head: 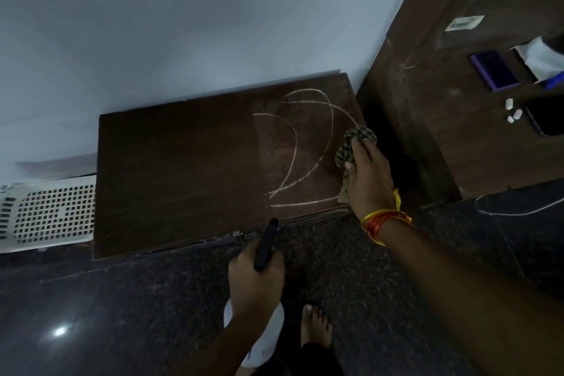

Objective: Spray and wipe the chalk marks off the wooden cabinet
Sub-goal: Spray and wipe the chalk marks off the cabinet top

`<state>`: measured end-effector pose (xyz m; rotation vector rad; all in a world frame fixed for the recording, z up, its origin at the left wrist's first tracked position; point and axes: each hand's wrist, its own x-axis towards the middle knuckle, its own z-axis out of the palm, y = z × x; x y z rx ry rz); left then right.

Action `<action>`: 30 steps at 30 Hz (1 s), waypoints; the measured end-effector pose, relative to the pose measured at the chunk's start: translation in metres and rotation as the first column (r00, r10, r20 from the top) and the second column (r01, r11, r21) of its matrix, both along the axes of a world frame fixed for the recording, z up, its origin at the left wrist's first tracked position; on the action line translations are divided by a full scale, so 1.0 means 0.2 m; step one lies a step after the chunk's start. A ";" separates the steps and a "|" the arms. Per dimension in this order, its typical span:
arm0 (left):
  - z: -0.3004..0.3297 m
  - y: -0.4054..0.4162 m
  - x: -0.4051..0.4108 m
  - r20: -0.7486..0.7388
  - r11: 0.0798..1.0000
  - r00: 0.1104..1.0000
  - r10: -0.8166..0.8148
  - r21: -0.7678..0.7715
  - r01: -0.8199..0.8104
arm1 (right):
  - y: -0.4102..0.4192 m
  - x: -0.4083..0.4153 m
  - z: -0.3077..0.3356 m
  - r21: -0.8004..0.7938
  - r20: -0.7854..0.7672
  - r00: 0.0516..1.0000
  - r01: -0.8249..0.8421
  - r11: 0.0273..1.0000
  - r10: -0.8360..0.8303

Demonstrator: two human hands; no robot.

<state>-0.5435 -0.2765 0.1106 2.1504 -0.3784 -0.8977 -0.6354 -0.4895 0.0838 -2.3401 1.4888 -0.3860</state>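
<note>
A low dark wooden cabinet (pixel 171 168) stands against the pale wall. White chalk marks (pixel 297 143) curve across the right part of its top. My right hand (pixel 367 174) presses a striped cloth (pixel 354 139) onto the cabinet top at its right edge, touching the end of a chalk line. My left hand (pixel 254 281) grips a spray bottle (pixel 265 249) with a black nozzle and white body, held in front of the cabinet's front edge, nozzle pointing toward the top.
A white perforated basket (pixel 48 210) sits left of the cabinet. A taller dark wooden unit (pixel 442 131) on the right carries a phone (pixel 494 70), white cloth and chalk pieces (pixel 512 111). My bare foot (pixel 316 325) rests on the dark speckled floor; a white cable (pixel 518 209) lies at right.
</note>
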 end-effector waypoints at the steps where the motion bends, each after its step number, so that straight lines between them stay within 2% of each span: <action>1: 0.00 0.01 0.02 0.009 1.000 1.000 0.007 0.001 -0.007 | 0.01 0.02 0.00 0.006 -0.003 1.000 -0.003 1.000 0.003; 7: 0.04 -0.01 0.07 0.034 0.999 0.999 -0.034 -0.013 0.035 | 0.02 0.06 0.02 -0.023 0.012 1.000 0.009 1.000 -0.008; 17: 0.05 -0.23 -0.07 -0.009 0.980 0.982 -0.190 -0.070 0.189 | -0.17 -0.12 0.07 -0.076 0.038 0.987 0.161 0.984 -0.158; 21: 0.07 -0.33 -0.13 -0.039 0.981 0.984 -0.172 -0.103 0.167 | -0.22 -0.18 0.07 -0.076 0.037 0.984 0.178 0.981 -0.176; 30: 0.21 -0.66 -0.03 -0.001 0.979 0.999 -0.039 -0.202 0.038 | -0.33 -0.17 0.08 -0.094 0.061 0.992 0.113 0.989 -0.108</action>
